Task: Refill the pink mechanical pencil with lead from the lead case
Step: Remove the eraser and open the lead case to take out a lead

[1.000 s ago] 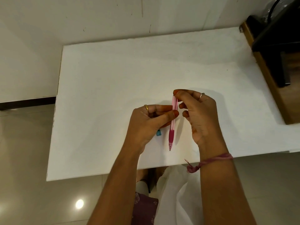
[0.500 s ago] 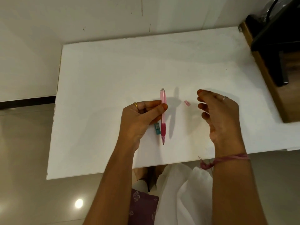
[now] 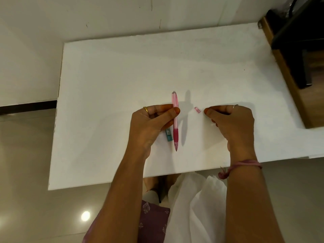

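**Two hands, one cap off: the pencil is ready for lead**

Two things have changed in the last second: the small pink cap (image 3: 197,109) that sat on the pencil's top end now lies on the white surface (image 3: 108,81), right of centre, and the right hand (image 3: 231,123) has drawn away from the pencil. That hand now rests just right of the cap, its fingers (image 3: 208,110) curled loosely with the tips close to the cap but apart from it; I can't make out anything held in them.

The left hand (image 3: 150,123) holds the pink mechanical pencil (image 3: 175,120) at centre frame, thumb and fingers closed around the clear barrel, tip pointing toward the bottom of the frame and the uncapped end toward the top. A pale plug shows at that upper end, perhaps the eraser; I cannot tell whether the tube is open yet.

The teal lead case (image 3: 168,135) peeks out just left of the pencil's grip, partly under the left hand. Whether it lies on the surface or is tucked in the palm is unclear.

By my reading, the opening step is done or nearly so, and taking lead from the case comes next.
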